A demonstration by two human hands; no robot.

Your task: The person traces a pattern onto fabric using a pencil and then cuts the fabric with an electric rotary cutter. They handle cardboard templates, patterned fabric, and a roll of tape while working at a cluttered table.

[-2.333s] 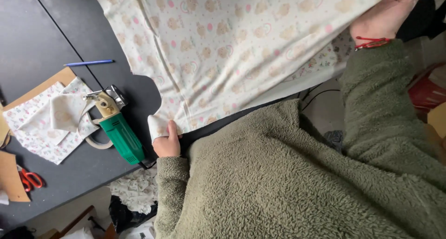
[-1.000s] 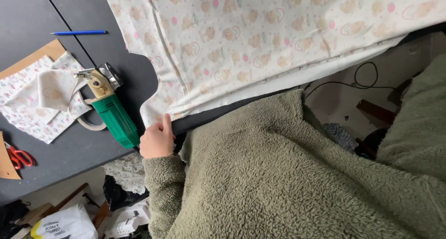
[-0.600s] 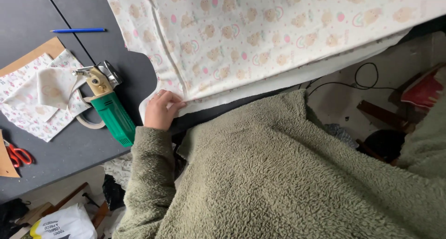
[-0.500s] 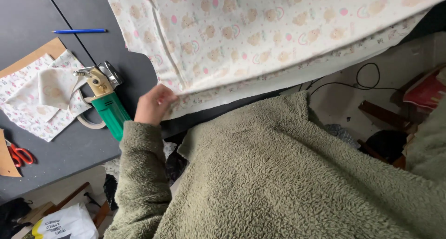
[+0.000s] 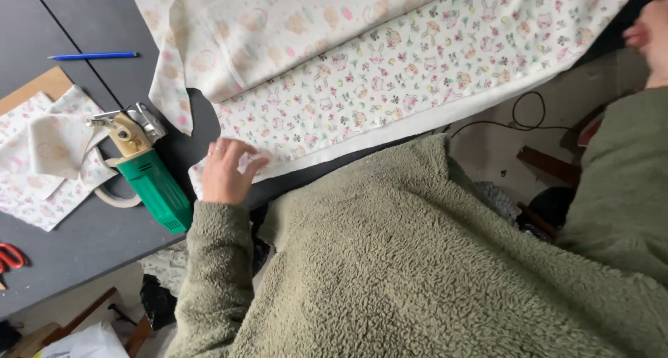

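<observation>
A large sheet of white fabric with a small pastel print (image 5: 390, 73) lies over the dark grey table (image 5: 62, 24). Its near layer shows the brighter printed side, and a paler layer is folded back over it at the top left. My left hand (image 5: 226, 171) rests flat on the fabric's near left corner with the fingers spread. My right hand (image 5: 650, 41) is at the far right edge of view, beside the fabric's right end. It is blurred and partly cut off, so its grip is unclear. Green fleece sleeves cover both arms.
A green electric fabric cutter (image 5: 149, 180) lies just left of my left hand. Beyond it are cut fabric pieces (image 5: 42, 156) on a cardboard pattern (image 5: 31, 90), a blue pencil (image 5: 94, 54) and red scissors (image 5: 10, 255). A black cable (image 5: 529, 118) lies on the floor.
The fabric's near edge was lifted and flipped, so the brighter printed side now faces up. My left hand went from pinching the corner to lying flat on it. My right hand came back into view.
</observation>
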